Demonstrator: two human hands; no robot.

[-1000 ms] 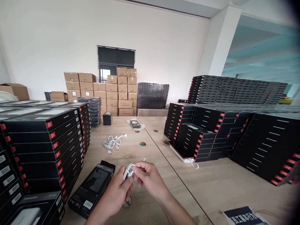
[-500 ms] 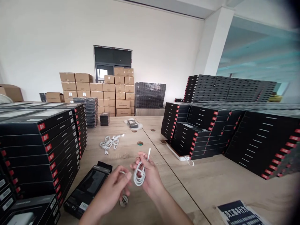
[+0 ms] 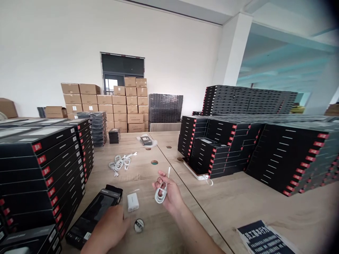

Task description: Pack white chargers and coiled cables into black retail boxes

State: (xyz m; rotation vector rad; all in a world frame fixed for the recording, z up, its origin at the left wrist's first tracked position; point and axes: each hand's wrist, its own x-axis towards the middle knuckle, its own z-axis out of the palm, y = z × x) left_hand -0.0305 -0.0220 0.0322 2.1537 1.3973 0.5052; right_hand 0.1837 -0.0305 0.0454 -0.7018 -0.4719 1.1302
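Observation:
A coiled white charging cable (image 3: 160, 194) is held in my right hand (image 3: 171, 194), its plug end sticking up past the fingers. My left hand (image 3: 116, 221) is low over the near end of a black retail box (image 3: 99, 211). Its fingers are hidden and slightly blurred, so whether it grips anything does not show. Just beyond it, a white power adapter (image 3: 132, 202) lies on the wooden table. A small round black-and-white item (image 3: 138, 225) sits nearer to me. Farther back is a loose bundle of white cables (image 3: 122, 163).
Tall stacks of black boxes with red labels stand at the left (image 3: 60, 169) and right (image 3: 280, 155). A printed sheet (image 3: 265, 238) lies at the lower right. A small packet (image 3: 146, 140) lies near the table's far edge. Cardboard cartons (image 3: 119, 109) are piled by the wall.
My left hand has moved away from the cable, down and left toward the black box. The white adapter now shows. My right hand still holds the coiled cable. The view has turned slightly right.

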